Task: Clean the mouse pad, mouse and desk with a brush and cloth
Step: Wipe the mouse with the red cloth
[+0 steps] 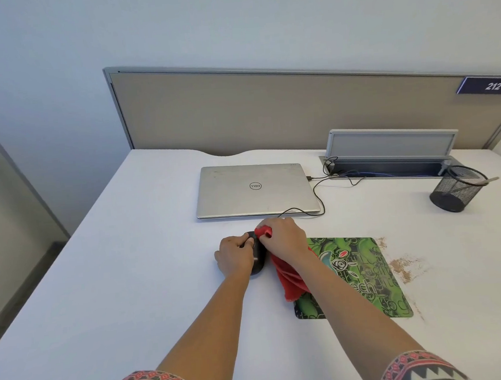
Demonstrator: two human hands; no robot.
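On the white table, toward the middle and nearer the front edge than the back, the left hand grips the black mouse, with fingers curled over its left side and the thumb on top. The right hand is closed round a bunched red cloth and presses a wad of it against the front of the mouse, while the rest hangs below the wrist. The cloth's loose end lies over the left edge of the green pad, which sits flat just right of the mouse. Behind the hands, a closed silver laptop lies toward the back edge. Brown crumbs are scattered on the table along the pad's right edge. A black mesh cup stands near the back right corner.
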